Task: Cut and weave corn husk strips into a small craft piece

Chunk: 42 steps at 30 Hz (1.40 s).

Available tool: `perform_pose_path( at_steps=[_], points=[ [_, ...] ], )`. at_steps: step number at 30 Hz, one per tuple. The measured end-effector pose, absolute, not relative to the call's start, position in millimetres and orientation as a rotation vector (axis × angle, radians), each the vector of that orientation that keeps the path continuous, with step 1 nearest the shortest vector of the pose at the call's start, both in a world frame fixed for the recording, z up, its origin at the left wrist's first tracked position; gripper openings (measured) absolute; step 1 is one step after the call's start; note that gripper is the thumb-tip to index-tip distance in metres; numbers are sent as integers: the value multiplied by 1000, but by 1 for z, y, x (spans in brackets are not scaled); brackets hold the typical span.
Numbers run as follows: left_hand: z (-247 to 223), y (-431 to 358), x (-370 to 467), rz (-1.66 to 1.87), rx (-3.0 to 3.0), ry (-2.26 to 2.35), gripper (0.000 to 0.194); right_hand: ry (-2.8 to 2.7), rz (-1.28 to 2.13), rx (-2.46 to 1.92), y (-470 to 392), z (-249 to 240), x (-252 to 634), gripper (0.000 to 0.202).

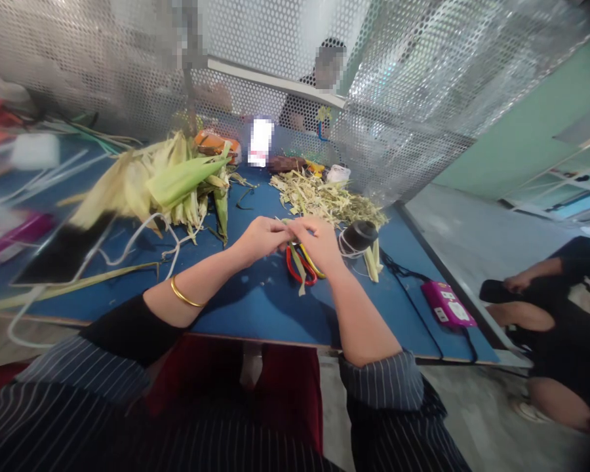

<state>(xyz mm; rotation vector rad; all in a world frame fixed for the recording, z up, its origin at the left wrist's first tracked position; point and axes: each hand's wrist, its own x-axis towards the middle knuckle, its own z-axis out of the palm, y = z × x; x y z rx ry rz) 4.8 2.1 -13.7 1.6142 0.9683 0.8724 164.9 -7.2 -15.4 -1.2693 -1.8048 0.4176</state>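
Observation:
My left hand (263, 237) and my right hand (318, 241) meet over the middle of the blue table, fingertips pinched together. Between them is a thin strip of corn husk (299, 270), whose pale green tail hangs below my right fingers. How the strip runs inside the fingers is hidden. Just beneath lies a pair of scissors (315, 265) with red and yellow handles, its blades covered by my hands. Close to my right hand stands a black spool (362, 233) wound with white thread. Beyond the hands spreads a heap of shredded husk scraps (324, 196).
Corn husks (177, 180) are piled at the left, beside a tablet-like dark device (63, 252) and a white cable (128, 246). A purple packet (450, 305) lies near the table's right edge. Perforated mesh (275, 46) rises behind; another person sits at the right.

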Motion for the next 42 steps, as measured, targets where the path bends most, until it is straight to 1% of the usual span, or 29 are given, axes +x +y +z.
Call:
perform_pose_path(
  at_steps=[3, 5, 11, 15, 17, 20, 23, 25, 27, 29, 31, 33, 35, 38, 40, 42],
  points=[
    [-18, 2, 5, 866, 1746, 981, 32, -1547, 835, -1231, -7, -22, 159, 26],
    [-19, 2, 5, 846, 1769, 976, 31, -1374, 939, -1226, -8, -23, 156, 22],
    [-18, 4, 3, 760, 1800, 870, 25, -1218, 881, -1205, -11, -25, 146, 18],
    [-20, 3, 6, 780, 1754, 871, 29, -1282, 899, -1207, -7, -27, 150, 20],
    [-19, 4, 7, 823, 1595, 897, 30, -1386, 822, -1243, -3, -24, 158, 24],
    [-16, 7, 6, 870, 1346, 920, 31, -1631, 602, -1264, 2, -17, 174, 29],
    [-13, 12, 0, 883, 1244, 908, 30, -1921, 493, -1220, 5, -11, 185, 25],
    [-13, 14, -2, 888, 1253, 911, 24, -2038, 441, -1197, 6, -11, 187, 20],
    [-14, 14, -3, 858, 1287, 919, 17, -2075, 314, -1196, 7, -14, 186, 17],
    [-16, 14, -3, 826, 1300, 914, 13, -2066, 117, -1216, 7, -17, 183, 18],
    [-15, 14, -2, 865, 1259, 905, 13, -2024, -82, -1230, 5, -17, 180, 19],
    [-12, 14, -2, 951, 1200, 902, 16, -1913, -206, -1230, 2, -13, 180, 22],
    [-8, 14, -4, 1020, 1176, 908, 23, -1779, -136, -1224, -3, -9, 181, 28],
    [-4, 15, -5, 1048, 1199, 927, 32, -1726, 246, -1240, -9, -4, 180, 35],
    [-5, 15, -5, 1060, 1238, 928, 29, -1810, 409, -1279, -12, -6, 176, 32],
    [-8, 15, -4, 1097, 1289, 934, 23, -1907, 399, -1320, -13, -10, 168, 25]
  ],
)
